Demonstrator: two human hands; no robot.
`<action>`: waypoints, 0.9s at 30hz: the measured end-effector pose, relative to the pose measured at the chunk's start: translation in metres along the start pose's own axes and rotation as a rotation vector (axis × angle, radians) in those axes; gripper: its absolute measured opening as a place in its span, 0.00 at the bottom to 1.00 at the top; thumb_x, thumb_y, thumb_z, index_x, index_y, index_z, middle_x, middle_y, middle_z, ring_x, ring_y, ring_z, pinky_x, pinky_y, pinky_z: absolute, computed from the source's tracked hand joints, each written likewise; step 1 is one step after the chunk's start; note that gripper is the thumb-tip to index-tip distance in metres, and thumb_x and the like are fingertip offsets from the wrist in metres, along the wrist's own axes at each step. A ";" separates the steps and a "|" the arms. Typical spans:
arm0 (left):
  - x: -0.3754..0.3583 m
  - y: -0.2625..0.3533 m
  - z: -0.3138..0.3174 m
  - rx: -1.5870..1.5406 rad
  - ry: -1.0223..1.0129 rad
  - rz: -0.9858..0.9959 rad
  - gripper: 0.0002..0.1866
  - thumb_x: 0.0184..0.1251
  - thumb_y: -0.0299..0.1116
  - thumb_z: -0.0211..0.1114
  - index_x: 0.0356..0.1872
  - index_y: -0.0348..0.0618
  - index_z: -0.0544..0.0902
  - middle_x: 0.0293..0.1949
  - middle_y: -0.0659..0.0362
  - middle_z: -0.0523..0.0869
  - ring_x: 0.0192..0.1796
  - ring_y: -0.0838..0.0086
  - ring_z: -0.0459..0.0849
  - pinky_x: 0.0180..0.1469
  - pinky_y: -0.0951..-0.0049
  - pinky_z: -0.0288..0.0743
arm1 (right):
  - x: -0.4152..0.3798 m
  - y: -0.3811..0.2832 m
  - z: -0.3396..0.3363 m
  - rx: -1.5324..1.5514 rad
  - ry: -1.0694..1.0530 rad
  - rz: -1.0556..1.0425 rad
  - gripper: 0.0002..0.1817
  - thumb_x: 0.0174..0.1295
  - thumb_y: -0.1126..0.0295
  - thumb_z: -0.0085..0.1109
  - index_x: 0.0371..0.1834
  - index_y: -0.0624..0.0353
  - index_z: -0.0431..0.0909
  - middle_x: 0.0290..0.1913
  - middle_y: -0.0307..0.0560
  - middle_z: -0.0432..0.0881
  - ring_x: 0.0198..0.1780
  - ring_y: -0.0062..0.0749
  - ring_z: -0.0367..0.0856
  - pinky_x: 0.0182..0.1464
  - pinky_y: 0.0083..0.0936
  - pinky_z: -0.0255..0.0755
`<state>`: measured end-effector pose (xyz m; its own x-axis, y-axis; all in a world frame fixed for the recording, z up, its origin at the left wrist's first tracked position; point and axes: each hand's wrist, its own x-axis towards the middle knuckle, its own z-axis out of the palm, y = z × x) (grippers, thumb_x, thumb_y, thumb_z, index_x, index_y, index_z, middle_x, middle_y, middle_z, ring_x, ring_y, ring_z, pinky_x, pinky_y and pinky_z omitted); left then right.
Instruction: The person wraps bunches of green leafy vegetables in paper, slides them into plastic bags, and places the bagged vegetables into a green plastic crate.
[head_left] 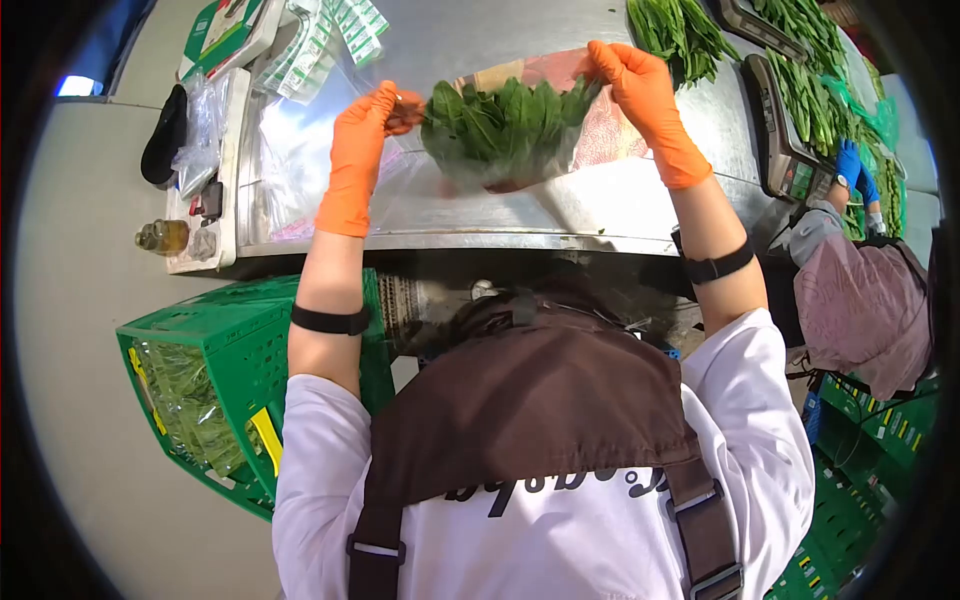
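A clear plastic bag [470, 172] of broad, dark green leaves [505, 120], which look like spinach, is held up above the metal table [440, 228]. My left hand [372, 125], in an orange glove, has its fingers closed at the bag's left side; they are slightly blurred. At the upper right corner, my right hand [640, 88], also gloved in orange, pinches the bag between thumb and fingers. Behind the bag lies a reddish patterned sheet [610, 130], partly covered by it.
Label sheets [320, 45] and a white tray [232, 165] with plastic bags sit left. Long-leaved greens [682, 40] lie beside weighing scales [785, 150] at right. A co-worker's blue-gloved hands [853, 170] handle greens there. A green crate [225, 300] of bagged greens stands below left.
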<state>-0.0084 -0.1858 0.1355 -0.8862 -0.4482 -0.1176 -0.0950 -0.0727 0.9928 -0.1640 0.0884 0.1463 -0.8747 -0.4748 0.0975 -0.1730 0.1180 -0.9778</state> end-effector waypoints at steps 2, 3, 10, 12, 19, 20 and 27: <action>-0.015 0.007 0.000 0.015 0.020 -0.091 0.20 0.71 0.46 0.56 0.33 0.36 0.83 0.28 0.55 0.86 0.27 0.76 0.83 0.28 0.80 0.72 | -0.017 -0.006 0.007 -0.051 0.078 -0.128 0.19 0.65 0.55 0.58 0.29 0.62 0.83 0.24 0.35 0.82 0.27 0.18 0.74 0.31 0.17 0.67; -0.023 0.000 -0.002 0.092 -0.056 -0.186 0.21 0.70 0.47 0.56 0.33 0.36 0.82 0.27 0.54 0.86 0.27 0.74 0.83 0.27 0.79 0.72 | -0.036 -0.009 0.009 -0.173 0.150 -0.055 0.18 0.64 0.58 0.58 0.27 0.63 0.82 0.22 0.39 0.81 0.25 0.22 0.75 0.31 0.20 0.68; -0.141 -0.139 0.017 -0.114 -0.174 -0.796 0.23 0.68 0.50 0.57 0.32 0.37 0.82 0.23 0.54 0.85 0.24 0.70 0.83 0.26 0.78 0.72 | -0.169 0.122 0.015 -0.456 -0.014 0.592 0.22 0.62 0.55 0.56 0.20 0.64 0.80 0.17 0.51 0.78 0.21 0.39 0.78 0.29 0.32 0.70; -0.144 -0.141 0.017 -0.163 -0.153 -0.836 0.17 0.66 0.44 0.62 0.31 0.37 0.81 0.26 0.55 0.85 0.24 0.73 0.83 0.27 0.75 0.73 | -0.177 0.127 0.018 -0.452 -0.001 0.614 0.22 0.61 0.54 0.56 0.22 0.64 0.81 0.17 0.52 0.78 0.21 0.41 0.78 0.29 0.33 0.70; -0.099 -0.066 0.067 0.734 -0.275 0.593 0.16 0.68 0.34 0.58 0.54 0.42 0.77 0.40 0.55 0.87 0.44 0.65 0.83 0.53 0.59 0.71 | -0.177 0.130 0.018 -0.457 -0.002 0.633 0.20 0.61 0.56 0.57 0.23 0.63 0.82 0.19 0.51 0.80 0.21 0.39 0.77 0.27 0.31 0.69; -0.095 -0.099 0.067 0.716 -0.418 0.455 0.17 0.71 0.34 0.54 0.59 0.43 0.73 0.45 0.57 0.86 0.51 0.66 0.80 0.62 0.56 0.59 | -0.176 0.134 0.011 -0.321 -0.044 0.677 0.16 0.61 0.60 0.58 0.25 0.62 0.83 0.20 0.50 0.81 0.21 0.38 0.78 0.28 0.30 0.70; -0.089 -0.130 0.057 0.531 -0.654 0.163 0.22 0.77 0.43 0.42 0.66 0.47 0.67 0.54 0.63 0.83 0.66 0.70 0.71 0.72 0.48 0.30 | -0.185 0.058 -0.003 -0.625 -0.171 -0.263 0.27 0.49 0.76 0.65 0.57 0.50 0.75 0.53 0.45 0.79 0.51 0.42 0.80 0.47 0.30 0.75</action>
<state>0.0571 -0.0857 0.0183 -0.9751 0.1985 -0.0986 0.0009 0.4482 0.8939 -0.0132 0.1856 0.0726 -0.6934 -0.6808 0.2359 -0.6423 0.4357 -0.6305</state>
